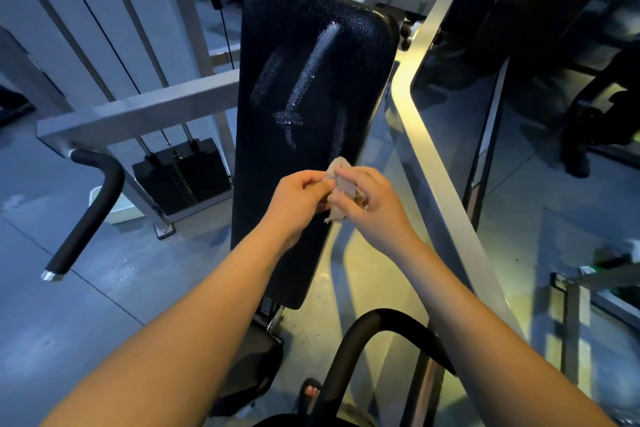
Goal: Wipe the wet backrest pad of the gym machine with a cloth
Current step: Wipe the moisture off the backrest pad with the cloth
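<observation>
From the head camera, you are holding a small beige cloth (341, 188) between both hands in front of the black backrest pad (311, 87). Your left hand (298, 204) is pinching its near edge with curled fingers; your right hand (372, 204) is gripping the bunched far side. Wet streaks (308, 80) are glistening on the pad above the cloth, a grey frame rail (429, 156) just beside it.

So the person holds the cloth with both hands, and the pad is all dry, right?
Not quite. The pad is not dry: the head view shows wet streaks running down it. The rest is right: the left hand and the right hand both hold the cloth.
</observation>
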`<state>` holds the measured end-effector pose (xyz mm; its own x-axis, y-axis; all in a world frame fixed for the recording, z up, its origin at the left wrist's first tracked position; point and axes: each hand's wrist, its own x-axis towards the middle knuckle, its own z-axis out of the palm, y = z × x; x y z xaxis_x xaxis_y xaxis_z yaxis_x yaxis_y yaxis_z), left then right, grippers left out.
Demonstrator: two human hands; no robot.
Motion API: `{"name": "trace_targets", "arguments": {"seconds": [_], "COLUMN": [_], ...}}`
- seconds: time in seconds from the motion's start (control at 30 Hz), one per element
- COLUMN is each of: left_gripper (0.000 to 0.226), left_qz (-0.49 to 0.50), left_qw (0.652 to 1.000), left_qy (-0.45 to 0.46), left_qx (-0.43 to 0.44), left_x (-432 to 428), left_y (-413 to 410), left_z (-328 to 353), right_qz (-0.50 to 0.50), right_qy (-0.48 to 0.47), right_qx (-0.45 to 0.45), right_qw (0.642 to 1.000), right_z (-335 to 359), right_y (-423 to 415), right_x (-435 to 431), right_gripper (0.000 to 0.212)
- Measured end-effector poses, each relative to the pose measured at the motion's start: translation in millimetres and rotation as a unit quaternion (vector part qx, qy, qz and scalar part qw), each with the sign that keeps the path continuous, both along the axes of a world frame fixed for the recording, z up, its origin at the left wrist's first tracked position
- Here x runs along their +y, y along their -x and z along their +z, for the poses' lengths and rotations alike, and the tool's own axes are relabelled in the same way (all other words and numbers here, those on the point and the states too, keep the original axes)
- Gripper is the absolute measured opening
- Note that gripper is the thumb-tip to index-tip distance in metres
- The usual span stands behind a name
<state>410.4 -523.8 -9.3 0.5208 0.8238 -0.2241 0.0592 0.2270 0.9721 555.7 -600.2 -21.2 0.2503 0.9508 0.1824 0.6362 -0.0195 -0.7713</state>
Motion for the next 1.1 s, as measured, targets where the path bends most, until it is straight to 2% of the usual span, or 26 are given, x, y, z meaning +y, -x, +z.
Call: {"name": "trace_targets", "arguments": {"seconds": [0.13, 0.23, 0.33, 0.43, 0.53, 0.6, 0.67, 0.83, 0.9, 0.97, 1.0, 1.03, 1.1], "left_gripper": [0.040, 0.042, 0.036, 0.026, 0.071, 0.099, 0.116, 0.132, 0.131, 0.128, 0.126, 0.125, 0.125], "left_qz": [-0.054, -0.004, 0.088, 0.135, 0.085, 0.019, -0.028, -0.075, -0.066, -0.053, -0.047, -0.041, -0.022], "left_qw": [0.988, 0.986, 0.991, 0.988, 0.967, 0.952, 0.934, 0.910, 0.908, 0.903, 0.899, 0.895, 0.889], "left_qy": [0.096, 0.114, 0.085, 0.017, -0.037, -0.047, -0.067, -0.082, -0.082, -0.082, -0.084, -0.086, -0.092], "left_qx": [-0.109, -0.119, -0.060, 0.071, 0.236, 0.303, 0.350, 0.400, 0.406, 0.419, 0.428, 0.436, 0.449], "left_x": [4, 13, 29, 47, 57, 60, 65, 68, 67, 66, 65, 64, 62], "left_y": [0, 1, 5, 14, 17, 15, 12, -1, -6, -10, -12, -14, -18], "left_z": [4, 2, -10, -33, -45, -50, -57, -65, -66, -72, -75, -78, -82], "right_qz": [-0.014, 0.002, -0.001, -0.034, -0.025, 0.003, 0.017, -0.048, -0.030, 0.002, 0.022, 0.049, 0.099], "right_qy": [-0.035, -0.088, -0.146, -0.187, -0.177, -0.153, -0.138, -0.132, -0.119, -0.105, -0.116, -0.116, -0.111], "right_qx": [-0.076, -0.151, -0.235, -0.318, -0.434, -0.484, -0.499, -0.485, -0.489, -0.458, -0.446, -0.455, -0.512], "right_qw": [0.996, 0.985, 0.961, 0.929, 0.883, 0.862, 0.856, 0.863, 0.863, 0.883, 0.887, 0.881, 0.846], "right_z": [4, 15, 38, 60, 71, 75, 79, 68, 45, 20, 10, -2, -5], "right_y": [-7, -13, -26, -39, -45, -47, -49, -38, -31, -21, -14, -10, -10], "right_x": [10, 22, 35, 52, 66, 72, 79, 95, 95, 88, 83, 79, 76], "right_gripper": [0.036, 0.026, 0.025, 0.028, 0.020, 0.024, 0.034, 0.047, 0.041, 0.030, 0.035, 0.038, 0.030]}}
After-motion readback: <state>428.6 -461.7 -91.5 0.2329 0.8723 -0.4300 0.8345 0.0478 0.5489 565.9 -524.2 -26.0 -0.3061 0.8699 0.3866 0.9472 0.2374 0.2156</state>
